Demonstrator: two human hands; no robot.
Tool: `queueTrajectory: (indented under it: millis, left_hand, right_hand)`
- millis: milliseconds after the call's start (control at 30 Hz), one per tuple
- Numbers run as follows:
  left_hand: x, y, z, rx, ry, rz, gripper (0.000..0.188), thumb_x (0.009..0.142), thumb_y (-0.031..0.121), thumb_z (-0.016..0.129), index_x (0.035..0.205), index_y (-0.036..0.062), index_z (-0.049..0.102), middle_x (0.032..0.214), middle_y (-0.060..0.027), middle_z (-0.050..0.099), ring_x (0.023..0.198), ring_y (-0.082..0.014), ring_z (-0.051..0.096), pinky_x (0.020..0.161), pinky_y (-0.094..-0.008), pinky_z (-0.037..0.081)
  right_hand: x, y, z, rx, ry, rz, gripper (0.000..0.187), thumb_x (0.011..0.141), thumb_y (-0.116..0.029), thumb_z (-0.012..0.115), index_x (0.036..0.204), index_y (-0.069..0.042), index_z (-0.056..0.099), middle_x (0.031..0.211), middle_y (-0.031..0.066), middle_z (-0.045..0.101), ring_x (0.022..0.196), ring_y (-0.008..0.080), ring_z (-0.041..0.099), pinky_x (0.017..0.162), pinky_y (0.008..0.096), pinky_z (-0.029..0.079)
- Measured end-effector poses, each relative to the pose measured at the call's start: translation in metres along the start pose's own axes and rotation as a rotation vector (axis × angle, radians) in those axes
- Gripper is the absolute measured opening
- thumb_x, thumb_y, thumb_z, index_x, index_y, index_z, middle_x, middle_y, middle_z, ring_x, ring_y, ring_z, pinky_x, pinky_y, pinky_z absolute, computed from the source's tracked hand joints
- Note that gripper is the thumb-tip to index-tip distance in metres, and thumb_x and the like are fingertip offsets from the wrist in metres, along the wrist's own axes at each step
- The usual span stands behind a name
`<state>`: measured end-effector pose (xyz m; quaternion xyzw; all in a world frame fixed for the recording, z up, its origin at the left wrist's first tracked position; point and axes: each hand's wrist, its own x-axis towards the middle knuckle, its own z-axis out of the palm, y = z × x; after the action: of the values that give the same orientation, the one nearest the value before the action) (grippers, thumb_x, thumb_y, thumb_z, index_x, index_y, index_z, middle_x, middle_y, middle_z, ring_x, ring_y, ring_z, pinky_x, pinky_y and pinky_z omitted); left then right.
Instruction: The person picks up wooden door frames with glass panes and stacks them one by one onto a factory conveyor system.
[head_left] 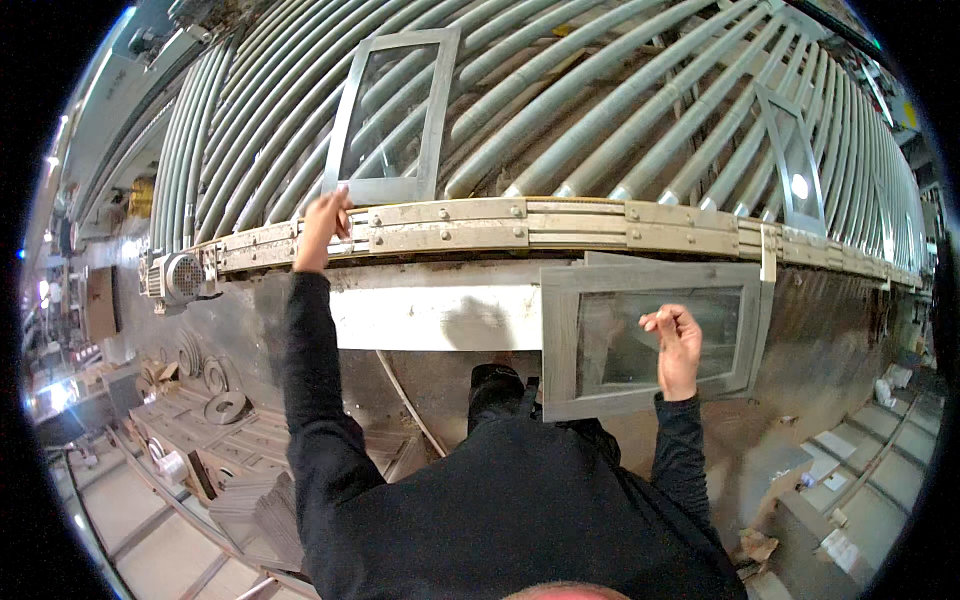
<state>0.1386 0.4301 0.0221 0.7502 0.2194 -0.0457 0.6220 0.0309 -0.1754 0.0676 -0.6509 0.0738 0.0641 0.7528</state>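
Open rollers (pixel 620 110) between two framed panes (pixel 392 115) (pixel 795 160); bolted side rail (pixel 560 225) across the near edge

The person wears a plain black long-sleeved top, its fabric matte and softly creased at the elbows and shoulders. Both sleeves run snug down to the wrists, leaving the left hand (pixel 325 222) and right hand (pixel 676 345) bare, without gloves.
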Motion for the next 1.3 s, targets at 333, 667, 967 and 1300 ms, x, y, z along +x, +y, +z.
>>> queueTrajectory:
  millis: [333,667,967,1300]
  left_hand:
    - [-0.250,-0.071,0.236,-0.230,-0.139,-0.192,0.047,0.108,0.040,0.055,0.126,-0.0032,0.062,0.100,-0.0138,0.073,0.079,-0.0184,0.071,0.073,-0.0318,0.057]
    - [-0.359,-0.051,0.329,-0.009,-0.216,-0.128,0.061,0.103,0.037,0.066,0.144,-0.0052,0.049,0.136,-0.0145,0.059,0.122,-0.0238,0.057,0.105,-0.0366,0.044]
    - [-0.373,-0.078,0.226,-0.726,-0.275,-0.110,0.078,0.088,0.009,0.067,0.159,0.0072,0.034,0.151,-0.0208,0.049,0.142,-0.0340,0.047,0.101,-0.0486,0.055]
    - [-0.404,0.020,0.196,-0.627,-0.208,0.143,0.085,0.083,0.026,0.071,0.158,0.0073,0.035,0.153,-0.0209,0.048,0.139,-0.0395,0.051,0.094,-0.0601,0.059]
  right_hand:
    - [-0.036,0.018,-0.264,-1.569,0.724,0.071,0.089,0.092,-0.050,0.072,0.153,0.005,0.038,0.158,0.0254,0.041,0.144,0.0406,0.041,0.118,0.0491,0.036]
    - [-0.076,0.071,-0.253,-1.300,0.632,0.011,0.089,0.093,-0.050,0.070,0.147,0.014,0.041,0.162,0.0315,0.029,0.153,0.0456,0.025,0.125,0.0520,0.026]
    - [-0.116,0.082,-0.208,-1.161,0.554,-0.240,0.068,0.087,-0.053,0.077,0.106,0.009,0.057,0.137,0.0304,0.045,0.136,0.0506,0.038,0.114,0.0608,0.032]
    - [-0.100,-0.036,-0.236,0.187,-0.203,0.382,0.082,0.094,-0.066,0.064,0.142,0.000,0.053,0.125,0.0119,0.069,0.118,0.0209,0.063,0.097,0.0421,0.054]
